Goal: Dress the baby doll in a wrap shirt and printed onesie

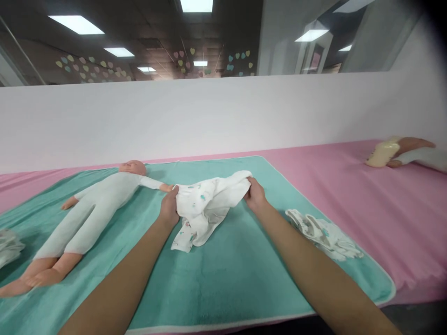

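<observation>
A white baby garment [206,200] with small green and coloured prints hangs bunched between both hands, over a green towel [244,274]. My left hand [170,207] is closed on its left edge. At the upper right corner, my right hand [255,195] pinches the cloth. Folds hide the garment's exact shape. To the left a baby doll [104,200] in a white bodysuit lies on its back on the towel. One of its hands lies close to my left hand.
More printed white cloth [324,235] lies crumpled on the towel at right, and another white bundle [10,249] at far left. A pale yellow bottle [383,153] rests beside a second doll [424,156] on the pink sheet [335,177]. Behind stands a white wall [209,118] below glass.
</observation>
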### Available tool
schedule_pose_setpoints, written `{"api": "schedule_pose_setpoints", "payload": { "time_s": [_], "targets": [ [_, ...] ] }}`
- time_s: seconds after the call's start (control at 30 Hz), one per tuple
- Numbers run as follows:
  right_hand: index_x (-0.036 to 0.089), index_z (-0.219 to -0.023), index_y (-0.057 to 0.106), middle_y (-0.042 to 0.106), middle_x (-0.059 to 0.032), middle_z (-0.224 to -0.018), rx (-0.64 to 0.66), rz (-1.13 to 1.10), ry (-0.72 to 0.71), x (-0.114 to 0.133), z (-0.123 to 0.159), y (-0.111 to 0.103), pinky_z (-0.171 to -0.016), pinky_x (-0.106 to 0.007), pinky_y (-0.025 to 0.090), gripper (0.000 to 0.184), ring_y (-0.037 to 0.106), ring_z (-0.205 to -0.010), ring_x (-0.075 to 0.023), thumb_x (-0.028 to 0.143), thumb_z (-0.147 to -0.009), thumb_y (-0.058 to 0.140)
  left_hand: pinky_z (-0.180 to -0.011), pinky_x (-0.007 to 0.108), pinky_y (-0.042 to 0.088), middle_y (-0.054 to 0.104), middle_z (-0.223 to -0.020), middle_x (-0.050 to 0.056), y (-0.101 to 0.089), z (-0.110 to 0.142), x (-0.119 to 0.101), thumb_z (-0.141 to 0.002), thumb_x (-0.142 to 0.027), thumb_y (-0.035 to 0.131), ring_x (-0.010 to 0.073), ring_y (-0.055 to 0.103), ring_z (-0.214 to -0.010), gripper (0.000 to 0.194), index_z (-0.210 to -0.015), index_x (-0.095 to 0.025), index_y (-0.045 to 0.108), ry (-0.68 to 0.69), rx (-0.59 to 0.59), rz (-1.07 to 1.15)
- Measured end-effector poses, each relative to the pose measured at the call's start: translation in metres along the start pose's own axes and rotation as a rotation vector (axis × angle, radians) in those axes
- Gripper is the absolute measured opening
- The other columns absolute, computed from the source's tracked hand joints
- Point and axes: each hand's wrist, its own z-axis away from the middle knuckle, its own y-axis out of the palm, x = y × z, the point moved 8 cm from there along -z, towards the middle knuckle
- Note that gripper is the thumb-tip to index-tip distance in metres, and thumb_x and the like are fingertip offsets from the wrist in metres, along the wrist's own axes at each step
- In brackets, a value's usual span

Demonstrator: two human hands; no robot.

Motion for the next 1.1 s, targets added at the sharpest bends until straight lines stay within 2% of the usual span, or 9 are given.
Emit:
{"api": "schedule_pose_setpoints", "payload": {
  "time_s": [0.17,0.3,0.4,0.47,0.6,0.73,0.87,0.97,1.1],
  "targets": [
    [0.02,-0.08,0.048,0.057,-0.0036,-0.072,-0.079,0.109,0.028,-0.013,-0.02,-0.023,-0.061,-0.031,0.049,0.019,0.057,-0.073,-0.0187,0.039,-0.076,0.045,-0.069,0.034,0.055,0.07,-0.088,0.011,0.02,-0.001,0.019,-0.079,-0.033,0.058,0.0258,0.065,-0.085,0.028,-0.096,-0.012,0.062,-0.242,0.212,0.007],
    [0.019,-0.096,0.052,0.058,-0.0073,-0.103,-0.11,0.354,-0.187,0.012,-0.012,-0.027,-0.083,-0.035,0.045,0.027,0.053,-0.095,-0.0209,0.027,-0.071,0.05,-0.064,0.03,0.054,0.069,-0.08,0.007,0.021,0.0,0.013,-0.073,-0.029,0.062,0.0228,0.066,-0.078,0.023,-0.091,-0.014,0.062,-0.181,0.269,-0.072],
    [0.019,-0.108,0.052,0.051,-0.0097,-0.119,-0.002,0.702,-0.57,0.044,0.021,0.006,-0.097,-0.037,0.036,0.032,0.048,-0.109,-0.0217,0.021,-0.077,0.043,-0.059,0.025,0.051,0.066,-0.072,0.002,0.024,0.007,0.006,-0.068,-0.025,0.066,0.018,0.064,-0.069,0.023,-0.088,-0.015,0.061,-0.08,0.257,-0.116],
    [0.02,-0.113,0.051,0.052,-0.0087,-0.119,0.185,0.804,-0.693,0.045,0.051,0.041,-0.098,-0.036,0.034,0.032,0.047,-0.111,-0.0215,0.026,-0.083,0.04,-0.056,0.023,0.048,0.065,-0.07,0.0,0.03,0.015,0.003,-0.066,-0.025,0.069,0.0161,0.062,-0.064,0.026,-0.089,-0.016,0.06,-0.039,0.265,-0.153],
    [0.026,-0.127,0.041,0.049,-0.0079,-0.128,0.597,0.953,-0.66,0.013,0.097,0.098,-0.09,-0.036,0.037,0.055,0.046,-0.113,-0.0256,0.042,-0.078,0.057,-0.058,0.025,0.046,0.066,-0.077,0.001,0.047,0.032,0.003,-0.069,-0.034,0.066,0.0177,0.061,-0.067,0.03,-0.094,-0.017,0.06,-0.008,0.366,-0.223],
    [0.024,-0.114,0.051,0.061,-0.0056,-0.103,0.554,1.096,-0.517,-0.001,0.083,0.09,-0.075,-0.031,0.038,0.044,0.054,-0.093,-0.0227,0.034,-0.072,0.062,-0.06,0.025,0.044,0.063,-0.076,0.0,0.053,0.035,0.007,-0.068,-0.032,0.067,0.0168,0.057,-0.068,0.03,-0.093,-0.017,0.059,0.051,0.416,-0.448],
    [0.022,-0.087,0.061,0.06,-0.001,-0.08,0.489,1.04,-0.476,0.011,0.054,0.064,-0.068,-0.027,0.038,0.015,0.053,-0.076,-0.0156,0.02,-0.075,0.051,-0.063,0.022,0.039,0.059,-0.071,-0.003,0.05,0.034,-0.006,-0.072,-0.028,0.059,0.0147,0.053,-0.069,0.014,-0.082,-0.018,0.06,0.304,0.275,-0.798],
    [0.021,-0.089,0.06,0.06,-0.0018,-0.09,0.435,0.877,-0.485,0.024,0.051,0.058,-0.072,-0.028,0.041,0.015,0.053,-0.079,-0.0151,0.025,-0.077,0.052,-0.066,0.022,0.039,0.059,-0.074,-0.003,0.055,0.044,-0.019,-0.079,-0.033,0.051,0.0148,0.053,-0.073,0.017,-0.086,-0.019,0.06,0.424,0.218,-0.883],
    [0.023,-0.108,0.056,0.058,-0.0039,-0.11,0.593,0.727,-0.554,0.022,0.071,0.079,-0.084,-0.03,0.041,0.033,0.053,-0.097,-0.0176,0.035,-0.078,0.057,-0.069,0.023,0.041,0.062,-0.081,-0.002,0.073,0.064,-0.022,-0.084,-0.041,0.047,0.0154,0.055,-0.078,0.026,-0.092,-0.019,0.06,0.489,0.324,-0.899]
  ]
}}
